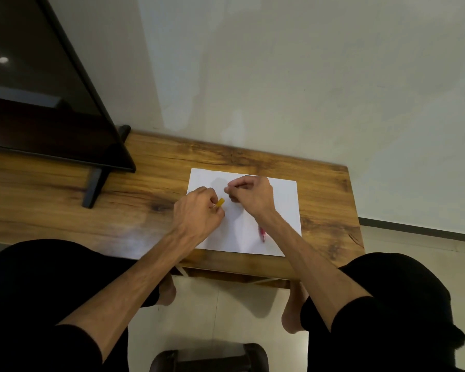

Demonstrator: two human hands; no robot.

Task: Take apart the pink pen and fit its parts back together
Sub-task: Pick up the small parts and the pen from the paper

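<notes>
A pink pen lies on the white sheet of paper, partly hidden under my right forearm near the sheet's front edge. My left hand is closed around a small yellow piece whose end sticks out between thumb and fingers. My right hand hovers over the middle of the paper with its fingers curled and fingertips pinched together; whatever it pinches is too small to make out. The two hands are close, a short gap apart.
The paper rests on a wooden desk set against a pale wall. A dark monitor on a black stand fills the desk's left part. A dark stool sits on the floor below.
</notes>
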